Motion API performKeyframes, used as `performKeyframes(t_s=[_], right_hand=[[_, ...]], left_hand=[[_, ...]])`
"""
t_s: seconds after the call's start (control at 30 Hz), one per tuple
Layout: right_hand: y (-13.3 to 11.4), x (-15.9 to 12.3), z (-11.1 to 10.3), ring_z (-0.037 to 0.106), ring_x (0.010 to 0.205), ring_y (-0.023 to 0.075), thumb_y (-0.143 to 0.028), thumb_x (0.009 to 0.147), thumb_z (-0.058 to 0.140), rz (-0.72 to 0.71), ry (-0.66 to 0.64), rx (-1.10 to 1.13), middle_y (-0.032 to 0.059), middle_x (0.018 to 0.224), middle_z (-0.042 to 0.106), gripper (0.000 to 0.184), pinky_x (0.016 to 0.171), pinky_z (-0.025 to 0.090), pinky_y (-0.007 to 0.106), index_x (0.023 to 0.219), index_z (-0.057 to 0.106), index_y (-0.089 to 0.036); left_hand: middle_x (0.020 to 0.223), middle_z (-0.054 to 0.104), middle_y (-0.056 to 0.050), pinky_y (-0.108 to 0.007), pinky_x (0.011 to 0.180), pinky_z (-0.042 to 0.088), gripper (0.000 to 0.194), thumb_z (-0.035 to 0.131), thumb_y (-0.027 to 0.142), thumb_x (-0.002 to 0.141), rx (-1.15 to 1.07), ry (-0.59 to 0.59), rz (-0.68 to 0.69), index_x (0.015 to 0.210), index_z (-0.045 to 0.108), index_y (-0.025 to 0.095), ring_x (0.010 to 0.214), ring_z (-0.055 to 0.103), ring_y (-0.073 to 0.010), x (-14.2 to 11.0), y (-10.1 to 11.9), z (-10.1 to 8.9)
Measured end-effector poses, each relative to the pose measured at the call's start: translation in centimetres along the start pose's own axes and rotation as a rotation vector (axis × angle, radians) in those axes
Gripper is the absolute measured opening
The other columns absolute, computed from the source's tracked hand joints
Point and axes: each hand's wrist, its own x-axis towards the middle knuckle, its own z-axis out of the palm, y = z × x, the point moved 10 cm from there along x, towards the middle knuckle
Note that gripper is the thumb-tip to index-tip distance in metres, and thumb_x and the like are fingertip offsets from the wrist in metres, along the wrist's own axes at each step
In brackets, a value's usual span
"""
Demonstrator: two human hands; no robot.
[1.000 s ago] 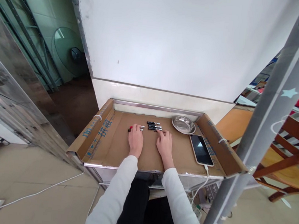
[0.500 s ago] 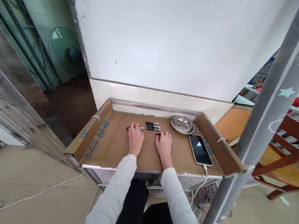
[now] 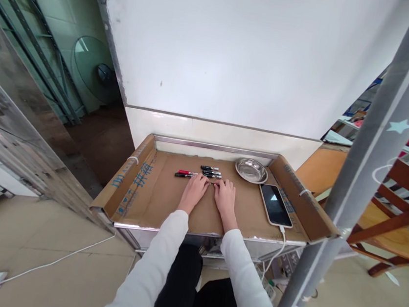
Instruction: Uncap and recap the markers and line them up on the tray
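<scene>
My left hand (image 3: 194, 192) and my right hand (image 3: 224, 197) are close together over the cardboard, fingertips almost meeting. Pinched between them is a slim dark pen (image 3: 212, 183), mostly hidden by the fingers. Just beyond the fingertips lies a small group of black pens (image 3: 210, 168), side by side. Left of these, a red pen (image 3: 185, 172) and a black pen (image 3: 183, 175) lie against each other, their right ends near my left hand.
A cardboard-lined tabletop (image 3: 164, 203) has raised cardboard sides. A round metal dish (image 3: 251, 170) sits at the back right. In front of it, a phone (image 3: 276, 205) is plugged into a white cable (image 3: 283, 239). A grey post (image 3: 356, 185) stands at the right.
My left hand has left the red and black pens and moved right to meet my right hand at the slim pen. My right hand has barely moved.
</scene>
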Motion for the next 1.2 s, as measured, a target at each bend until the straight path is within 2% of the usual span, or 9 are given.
performKeyframes(t_s=[0.2,0.47,0.6,0.7,0.77,0.9,1.0,1.07,1.2], right_hand=[[-0.3,0.2,-0.2,0.05,0.087,0.0216,-0.023,0.091,0.039,-0.018,-0.015,0.067,0.0104,0.091,0.06,0.022,0.079,0.035,0.032,0.094,0.06,-0.017],[-1.3,0.1,-0.3,0.054,0.094,0.0178,-0.02,0.091,0.039,-0.128,-0.035,0.395,0.0079,0.101,0.062,0.024,0.083,0.041,0.029,0.105,0.058,-0.017],[-1.0,0.0,-0.5,0.054,0.09,0.0182,-0.022,0.09,0.04,-0.107,-0.007,0.345,0.0073,0.096,0.061,0.024,0.081,0.041,0.029,0.1,0.062,-0.019],[-0.1,0.0,-1.1,0.054,0.086,0.0186,-0.023,0.09,0.04,-0.033,0.04,0.274,0.0078,0.093,0.06,0.025,0.078,0.04,0.029,0.099,0.063,-0.019],[0.6,0.0,-1.6,0.053,0.084,0.0189,-0.024,0.09,0.039,0.024,0.074,0.238,0.0081,0.092,0.06,0.026,0.077,0.039,0.029,0.098,0.063,-0.019],[1.6,-0.1,-2.0,0.053,0.084,0.0189,-0.024,0.091,0.038,0.103,0.121,0.235,0.0078,0.093,0.064,0.026,0.078,0.036,0.029,0.096,0.063,-0.018],[2.1,-0.2,-2.0,0.054,0.082,0.0185,-0.024,0.092,0.036,0.133,0.117,0.241,0.0068,0.092,0.066,0.028,0.077,0.035,0.029,0.094,0.063,-0.018],[2.3,-0.3,-2.1,0.055,0.079,0.0185,-0.024,0.092,0.035,0.159,0.121,0.223,0.0072,0.092,0.067,0.029,0.076,0.034,0.029,0.094,0.063,-0.018],[2.4,-0.6,-2.5,0.055,0.078,0.0189,-0.025,0.092,0.036,0.179,0.137,0.208,0.0081,0.092,0.068,0.03,0.075,0.034,0.03,0.095,0.064,-0.018]], left_hand=[[0.094,0.06,-0.005,-0.034,0.09,0.041,0.014,0.042,0.019,0.089,-0.046,0.004,-0.009,0.092,0.056,0.019,0.093,0.055,-0.0178,0.1,0.0,-0.3],[0.1,0.063,-0.003,-0.028,0.082,0.047,0.018,0.04,0.017,0.089,-0.211,0.001,0.0,0.104,0.05,0.022,0.093,0.06,-0.0151,-0.3,0.1,-0.7],[0.107,0.063,-0.005,-0.032,0.089,0.045,0.028,0.036,0.015,0.09,-0.184,0.025,-0.004,0.114,0.048,0.022,0.1,0.059,-0.0163,-0.2,0.0,-0.5],[0.124,0.056,-0.01,-0.038,0.1,0.037,0.039,0.037,0.011,0.087,-0.095,0.066,-0.006,0.124,0.044,0.018,0.116,0.05,-0.0193,0.0,0.0,-0.5],[0.128,0.053,-0.01,-0.04,0.104,0.031,0.039,0.039,0.013,0.086,-0.054,0.056,0.008,0.125,0.045,0.018,0.122,0.045,-0.0201,0.0,0.2,-0.2],[0.113,0.061,-0.007,-0.04,0.097,0.033,0.026,0.046,0.028,0.088,-0.021,0.034,0.02,0.111,0.053,0.02,0.109,0.052,-0.0212,-0.2,0.4,-0.3],[0.1,0.061,-0.005,-0.038,0.092,0.036,0.024,0.054,0.041,0.083,-0.002,-0.013,0.062,0.096,0.057,0.021,0.099,0.054,-0.0216,-0.4,0.9,-0.2],[0.095,0.061,-0.004,-0.036,0.09,0.037,0.021,0.054,0.04,0.084,0.0,-0.033,0.077,0.09,0.057,0.021,0.095,0.054,-0.0205,-0.4,1.0,-0.1],[0.092,0.062,-0.003,-0.032,0.085,0.039,0.012,0.05,0.031,0.087,-0.022,0.006,0.027,0.092,0.055,0.021,0.09,0.055,-0.0188,-0.3,0.6,-0.6]])
